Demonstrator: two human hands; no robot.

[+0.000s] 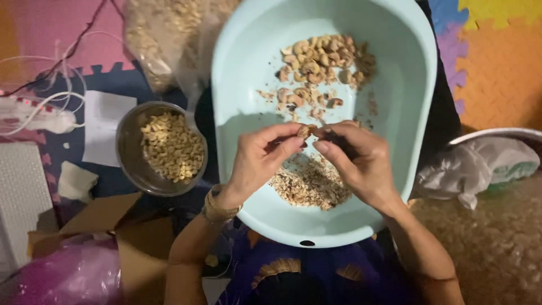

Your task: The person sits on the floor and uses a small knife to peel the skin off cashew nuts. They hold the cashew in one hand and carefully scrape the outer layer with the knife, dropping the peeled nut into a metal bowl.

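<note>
Far left: white power strip (34, 116) w/ thin white and red cables looping over pink foam floor mat (51, 28), jigsaw-edged, plus a dark blue patch w/ a white paper sheet (104, 133) lying flat. Below that, torn brown cardboard (121, 226) and a glossy pink plastic bag (73, 277), crinkled. Next, round steel bowl (161, 148), dull shine, about half full of pale peeled cashew kernels, curved and smooth. Above it a clear plastic bag (164, 39), slumped, packed w/ more nuts. Centre: big pale mint plastic basin (406, 68), smooth, rounded-rectangular, tilted toward the person's lap; unpeeled cashews (322, 62) w/ brownish skins heaped at far end, flaky skin scraps (307, 186) piled at near end, specks scattered btwn. Over the basin's middle, left hand (262, 158), gold bangle at wrist, is mostly curled, thumb and forefinger pinched on one cashew (305, 131); right hand (355, 158) curled likewise, fingertips meeting the same nut from the other side, so both hands grip it just above the basin floor. Lap fabric is dark purple w/ gold print. Right: crumpled grey-white plastic bag (480, 164) in a metal-rimmed container, rim only partly seen; beneath it a blurry heap of brownish nuts (491, 243). Top right: orange, yellow, purple foam mat tiles (502, 56), matte, interlocking.
</note>
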